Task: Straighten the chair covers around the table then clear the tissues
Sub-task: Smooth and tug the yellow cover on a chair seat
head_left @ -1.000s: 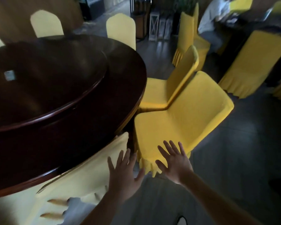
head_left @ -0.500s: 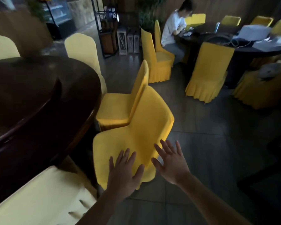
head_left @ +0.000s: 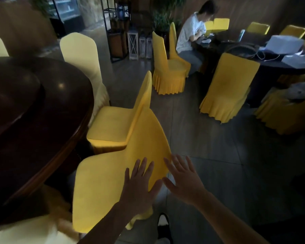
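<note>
Left hand (head_left: 139, 187) lies flat over the back of the nearest yellow chair cover (head_left: 113, 178), fingers spread, gripping nothing; probably smoothing it. Right hand (head_left: 183, 178) spread open just off the back's right edge, holding nothing. Chair stands beside the round table (head_left: 42, 120), seat facing it; backrest long axis runs up-right in view, top toward the next yellow chair (head_left: 116, 120)

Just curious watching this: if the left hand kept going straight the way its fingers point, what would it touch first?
Most likely the nearest yellow chair cover: the left hand is spread open over its backrest, fingers aimed up along it. Whether it already touches is unclear.
</note>
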